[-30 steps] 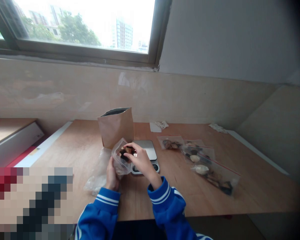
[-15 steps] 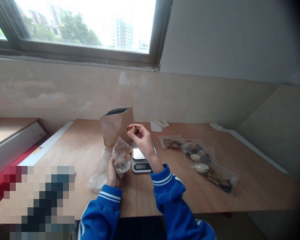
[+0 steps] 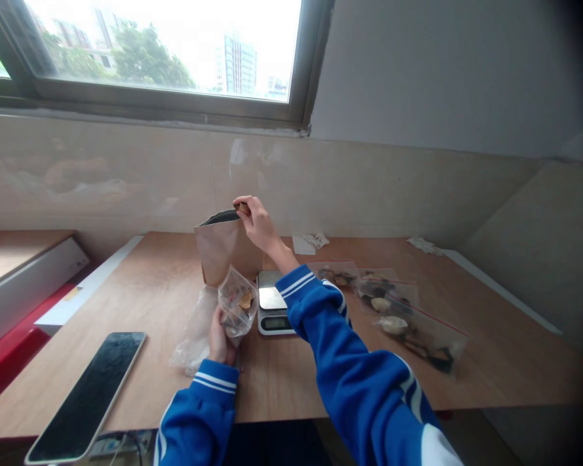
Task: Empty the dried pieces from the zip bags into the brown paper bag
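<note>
My left hand (image 3: 222, 340) is closed around a clear plastic bag (image 3: 236, 317), which stands with its mouth up and has brown dried pieces inside. Between the fingertips of my right hand (image 3: 258, 223) is a brown dried piece (image 3: 243, 208), too small to name more exactly. That hand is at the top rim of an upright brown kraft paper bag (image 3: 223, 249) with a dark lining, its mouth open. Below my right forearm lies a kitchen scale (image 3: 273, 294) with a metal plate and a small display; the forearm and sleeve hide part of its right side.
Several zip bags (image 3: 420, 336) of dried pieces lie to the right on the wooden table (image 3: 291, 388). Crumpled clear plastic (image 3: 194, 333) lies left of my left hand. A phone (image 3: 90, 395) rests at the front left. White paper (image 3: 305, 244) is by the wall.
My right hand has moved up and away from me with the brown piece, from above the clear bag to the kraft bag's mouth. My left hand has stayed in place.
</note>
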Tool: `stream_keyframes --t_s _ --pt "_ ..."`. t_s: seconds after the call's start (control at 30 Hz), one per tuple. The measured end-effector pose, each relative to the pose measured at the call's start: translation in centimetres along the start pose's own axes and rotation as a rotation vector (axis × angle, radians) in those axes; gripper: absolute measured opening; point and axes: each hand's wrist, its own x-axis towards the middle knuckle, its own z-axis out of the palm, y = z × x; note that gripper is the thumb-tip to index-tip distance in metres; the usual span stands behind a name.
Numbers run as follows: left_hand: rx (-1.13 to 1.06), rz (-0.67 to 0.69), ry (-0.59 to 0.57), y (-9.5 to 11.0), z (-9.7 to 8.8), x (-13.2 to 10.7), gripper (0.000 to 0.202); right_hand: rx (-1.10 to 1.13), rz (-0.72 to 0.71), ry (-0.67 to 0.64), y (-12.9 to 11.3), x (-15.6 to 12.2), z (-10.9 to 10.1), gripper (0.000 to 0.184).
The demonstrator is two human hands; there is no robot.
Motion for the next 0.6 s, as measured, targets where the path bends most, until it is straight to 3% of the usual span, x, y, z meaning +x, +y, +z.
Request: stream_keyframes --t_s 0.2,0.43,0.6 --pt "-0.019 -0.015 0.010 -0.2 -0.2 0.3 0.036 -0.071 -0.017 -0.131 -0.2 -0.4 -0.7 0.018" --pt "-0.034 -0.015 0.025 -0.2 -0.3 0.4 0.035 -0.129 0.082 -0.193 -0.7 -0.1 -1.9 0.026" --pt "-0.030 -0.025 -0.004 -0.1 -0.2 0.2 0.034 -0.226 0.022 -0.251 -2.0 -0.9 -2.5 0.006"
